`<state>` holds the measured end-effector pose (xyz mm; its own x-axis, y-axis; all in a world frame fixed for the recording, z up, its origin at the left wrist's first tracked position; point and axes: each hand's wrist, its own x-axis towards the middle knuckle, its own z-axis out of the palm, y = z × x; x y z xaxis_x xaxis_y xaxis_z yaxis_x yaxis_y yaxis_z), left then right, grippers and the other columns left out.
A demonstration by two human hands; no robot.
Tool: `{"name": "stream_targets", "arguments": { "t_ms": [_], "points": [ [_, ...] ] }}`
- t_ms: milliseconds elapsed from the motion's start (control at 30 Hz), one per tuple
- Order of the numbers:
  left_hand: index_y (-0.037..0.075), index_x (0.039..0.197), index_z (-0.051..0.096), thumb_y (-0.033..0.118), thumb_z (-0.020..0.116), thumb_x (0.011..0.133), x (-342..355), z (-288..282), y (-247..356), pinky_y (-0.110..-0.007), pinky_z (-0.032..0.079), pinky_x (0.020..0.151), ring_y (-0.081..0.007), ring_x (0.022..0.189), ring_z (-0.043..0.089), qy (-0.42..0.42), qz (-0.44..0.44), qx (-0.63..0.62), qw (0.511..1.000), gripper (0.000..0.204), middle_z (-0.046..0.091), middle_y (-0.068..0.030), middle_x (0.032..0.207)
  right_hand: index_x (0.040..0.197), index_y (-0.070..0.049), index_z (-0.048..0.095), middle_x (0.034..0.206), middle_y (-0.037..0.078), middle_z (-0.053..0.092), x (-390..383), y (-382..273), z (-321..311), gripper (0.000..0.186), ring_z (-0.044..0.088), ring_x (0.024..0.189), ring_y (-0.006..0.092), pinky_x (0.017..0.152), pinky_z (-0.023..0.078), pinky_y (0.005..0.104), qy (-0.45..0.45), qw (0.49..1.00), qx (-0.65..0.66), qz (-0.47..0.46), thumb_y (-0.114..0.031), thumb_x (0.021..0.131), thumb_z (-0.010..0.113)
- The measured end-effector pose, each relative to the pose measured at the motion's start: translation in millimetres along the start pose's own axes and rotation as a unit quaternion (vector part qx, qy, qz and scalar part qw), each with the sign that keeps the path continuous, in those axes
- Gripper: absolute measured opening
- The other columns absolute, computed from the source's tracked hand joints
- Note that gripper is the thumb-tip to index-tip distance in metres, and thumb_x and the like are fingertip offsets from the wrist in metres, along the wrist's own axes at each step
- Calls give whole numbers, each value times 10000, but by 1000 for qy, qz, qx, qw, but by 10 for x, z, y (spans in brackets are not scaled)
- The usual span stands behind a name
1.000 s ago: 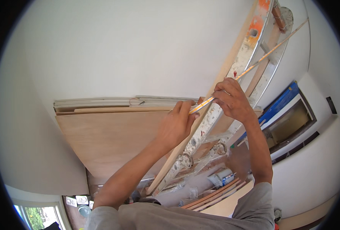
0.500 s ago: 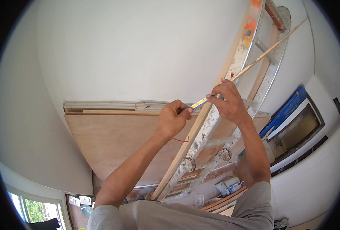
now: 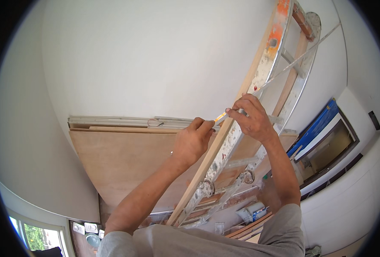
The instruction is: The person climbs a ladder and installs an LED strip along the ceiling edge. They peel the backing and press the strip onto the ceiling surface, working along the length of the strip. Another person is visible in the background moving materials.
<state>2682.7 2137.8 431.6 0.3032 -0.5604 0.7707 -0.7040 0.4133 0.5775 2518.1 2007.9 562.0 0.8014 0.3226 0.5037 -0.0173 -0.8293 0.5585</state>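
Note:
A thin LED strip (image 3: 221,116) with yellow segments spans the short gap between my hands. My left hand (image 3: 194,139) is closed, pinching its end between thumb and fingers. My right hand (image 3: 250,118) pinches it a little farther up, fingers curled. Beyond the right hand the strip runs taut to the upper right, seen almost edge-on, passing in front of a paint-spattered ladder (image 3: 265,70). A long wooden batten (image 3: 218,150) lies along the ladder's left rail, just behind my hands.
Below and behind my arms lean large plywood sheets (image 3: 126,150), with pale trim lengths (image 3: 113,121) at their top edge. A white wall (image 3: 155,55) rises behind. To the right is a dark-framed opening (image 3: 327,147) beside a blue panel (image 3: 314,128). A bucket (image 3: 254,210) stands low down.
The strip has turned, its long upper part now edge-on instead of showing yellow. My hands are closer together, and the red wire below the left hand is out of sight.

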Motion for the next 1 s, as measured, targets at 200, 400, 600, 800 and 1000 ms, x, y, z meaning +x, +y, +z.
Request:
{"name": "stream_targets", "arguments": {
  "t_ms": [200,400,600,800,1000],
  "points": [
    [79,1102,670,83,722,905,26,0,-57,-407,541,565,-299,701,688,25,24,-7,999,204,687,-92,966,990,-86,710,988,52,591,84,-6,28,264,593,995,255,1008,499,488,8,1000,21,-7,-54,732,751],
    [87,1081,652,92,714,909,30,14,-74,-409,551,560,-302,705,685,33,39,20,998,183,686,-79,970,932,-83,640,999,54,560,161,-12,97,274,562,983,270,917,459,450,-24,1000,14,9,-81,697,780],
    [88,1076,650,94,718,900,24,31,-71,-414,549,549,-299,693,679,38,47,30,998,189,678,-67,952,938,-84,604,985,58,545,235,-27,100,297,531,963,272,879,435,409,-71,997,25,31,-88,695,775],
    [82,1068,649,90,717,897,12,35,-75,-393,538,523,-271,670,676,57,63,36,996,184,671,-56,929,935,-90,592,964,61,526,267,-28,91,292,516,970,275,867,423,409,-103,993,32,46,-101,706,774],
    [83,1066,646,81,720,886,10,60,-83,-381,527,502,-259,646,669,72,78,28,994,195,669,-44,902,927,-103,595,976,56,529,267,-19,82,263,517,987,270,862,403,415,-123,991,38,47,-92,722,760]
  ]
}}
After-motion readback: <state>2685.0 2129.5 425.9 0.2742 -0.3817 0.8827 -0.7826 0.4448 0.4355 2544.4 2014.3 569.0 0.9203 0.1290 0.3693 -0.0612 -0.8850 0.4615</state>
